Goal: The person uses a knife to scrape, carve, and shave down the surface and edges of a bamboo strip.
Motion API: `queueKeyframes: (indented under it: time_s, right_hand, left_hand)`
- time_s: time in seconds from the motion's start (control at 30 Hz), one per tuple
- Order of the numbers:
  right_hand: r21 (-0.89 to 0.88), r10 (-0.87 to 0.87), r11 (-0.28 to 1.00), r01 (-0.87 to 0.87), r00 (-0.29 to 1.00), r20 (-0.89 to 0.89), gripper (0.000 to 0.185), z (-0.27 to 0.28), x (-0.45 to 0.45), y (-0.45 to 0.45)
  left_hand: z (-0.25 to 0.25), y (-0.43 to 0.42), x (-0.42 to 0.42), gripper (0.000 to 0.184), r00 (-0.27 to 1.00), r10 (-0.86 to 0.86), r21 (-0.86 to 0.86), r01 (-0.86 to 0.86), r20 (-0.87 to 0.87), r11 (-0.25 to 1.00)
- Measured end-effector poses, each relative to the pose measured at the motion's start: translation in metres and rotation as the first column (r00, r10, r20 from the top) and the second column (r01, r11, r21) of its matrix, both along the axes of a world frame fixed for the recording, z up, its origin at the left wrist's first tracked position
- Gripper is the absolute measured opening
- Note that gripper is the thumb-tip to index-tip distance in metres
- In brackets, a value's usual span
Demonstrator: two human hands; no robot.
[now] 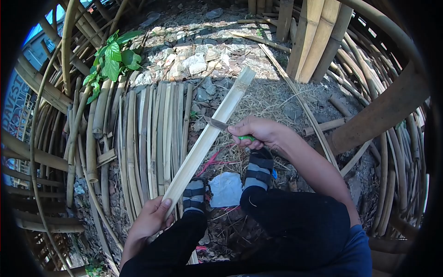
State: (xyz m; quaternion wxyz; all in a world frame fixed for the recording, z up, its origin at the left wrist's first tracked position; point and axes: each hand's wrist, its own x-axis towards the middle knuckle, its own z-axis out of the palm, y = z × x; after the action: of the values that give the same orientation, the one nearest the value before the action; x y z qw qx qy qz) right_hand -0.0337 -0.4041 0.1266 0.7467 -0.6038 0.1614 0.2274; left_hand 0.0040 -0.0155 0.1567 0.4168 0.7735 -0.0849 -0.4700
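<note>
A pale split bamboo strip slants up and away from me, its hollow inner face showing. Near its lower end, my left hand is closed round it with the thumb on top. My right hand grips a knife by its green handle. The short blade lies across the upper half of the strip; whether it cuts into the bamboo I cannot tell. Below the strip are my two sandalled feet, with a flattened whitish sheet on the ground between them.
A row of split bamboo strips lies left of my feet. Thick bamboo poles stand at the upper right, and more poles line both sides. A leafy green plant grows at the upper left. Rubble and dry straw cover the ground ahead.
</note>
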Motion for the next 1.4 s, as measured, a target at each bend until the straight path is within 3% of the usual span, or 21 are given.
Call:
queueKeyframes:
  time_s: [0.1,0.17,0.53,0.6,0.63,0.67,0.7,0.73,0.87,0.93,1.0,1.03,1.1,1.13,1.17,1.23,1.27,1.3,1.37,1.4]
  right_hand:
    - [-0.033,0.044,0.998,-0.045,0.999,-0.024,0.042,0.001,0.004,-0.014]
    - [-0.055,-0.137,0.989,0.136,0.990,-0.018,0.042,0.002,0.006,-0.038]
    - [-0.183,-0.173,0.967,0.176,0.984,0.033,0.040,-0.013,0.012,-0.055]
    - [-0.429,-0.293,0.775,0.463,0.866,0.406,0.042,-0.030,0.017,-0.047]
    - [-0.427,-0.290,0.779,0.459,0.867,0.405,0.042,-0.039,0.020,-0.049]
    - [-0.429,-0.376,0.662,0.615,0.767,0.520,0.042,-0.046,0.022,-0.056]
    - [-0.405,-0.435,0.521,0.751,0.642,0.631,0.042,-0.041,0.022,-0.055]
    - [-0.190,-0.530,0.674,0.714,0.647,0.548,0.039,-0.036,0.019,-0.053]
    - [-0.008,-0.594,0.764,0.645,0.708,0.382,0.036,-0.025,0.010,0.007]
    - [0.216,-0.630,0.773,0.596,0.763,0.148,0.034,-0.031,0.010,0.039]
    - [0.263,-0.626,0.770,0.581,0.766,0.144,0.032,-0.035,0.012,0.057]
    - [0.308,-0.642,0.752,0.583,0.753,0.143,0.031,-0.036,0.014,0.064]
    - [0.302,-0.651,0.747,0.593,0.744,0.148,0.030,-0.031,0.016,0.065]
    - [0.302,-0.681,0.723,0.622,0.716,0.155,0.029,-0.029,0.016,0.062]
    - [0.301,-0.710,0.697,0.651,0.685,0.162,0.027,-0.026,0.016,0.059]
    - [0.298,-0.724,0.684,0.666,0.668,0.169,0.026,-0.017,0.015,0.045]
    - [0.298,-0.746,0.663,0.687,0.639,0.186,0.026,-0.014,0.016,0.034]
    - [0.293,-0.744,0.666,0.686,0.641,0.189,0.026,-0.013,0.016,0.024]
    - [0.326,-0.774,0.631,0.704,0.598,0.208,0.026,-0.017,0.016,0.002]
    - [0.321,-0.780,0.624,0.712,0.589,0.210,0.026,-0.021,0.017,-0.006]
  left_hand:
    - [0.001,0.001,0.000,0.039,1.000,-0.007,-0.004,0.007,-0.001,1.000]
    - [-0.001,0.006,0.001,0.037,1.000,-0.027,-0.001,0.027,-0.003,1.000]
    - [-0.004,0.002,0.001,0.040,1.000,-0.010,0.015,0.010,0.009,1.000]
    - [-0.008,0.002,0.005,0.040,1.000,-0.001,0.009,0.001,0.003,1.000]
    - [-0.010,0.002,0.007,0.040,1.000,0.008,0.004,-0.008,-0.008,1.000]
    - [-0.012,0.001,0.008,0.039,1.000,0.019,-0.002,-0.019,-0.023,1.000]
    - [-0.013,0.000,0.008,0.039,0.999,0.022,-0.004,-0.023,-0.025,1.000]
    - [-0.013,-0.001,0.009,0.038,0.999,0.032,-0.031,-0.033,-0.032,0.999]
    - [-0.017,-0.008,0.012,0.039,0.998,0.035,-0.098,-0.040,-0.054,0.994]
    - [-0.013,-0.016,0.013,0.040,0.999,0.002,-0.084,-0.007,-0.054,0.996]
    - [-0.011,-0.019,0.019,0.041,0.986,-0.114,-0.076,0.106,-0.119,0.992]
    - [-0.014,-0.016,0.022,0.041,0.988,-0.090,-0.071,0.082,-0.123,0.994]
    - [-0.029,-0.010,0.030,0.044,0.946,-0.264,-0.255,0.213,-0.188,0.943]
    - [-0.048,0.002,0.040,0.065,0.913,-0.403,-0.369,0.357,-0.055,0.858]
    - [-0.065,0.016,0.050,0.065,0.918,-0.391,-0.367,0.345,-0.058,0.864]
    - [-0.083,0.033,0.059,0.104,0.939,-0.308,-0.191,0.277,-0.153,0.942]
    - [-0.082,0.033,0.059,0.120,0.905,-0.354,-0.232,0.301,-0.236,0.925]
    - [-0.089,0.039,0.060,0.120,0.905,-0.354,-0.238,0.299,-0.236,0.924]
    - [-0.108,0.058,0.067,0.099,0.740,-0.521,-0.492,0.294,-0.426,0.820]
    - [-0.099,0.047,0.059,0.091,0.812,-0.378,-0.411,0.189,-0.445,0.892]
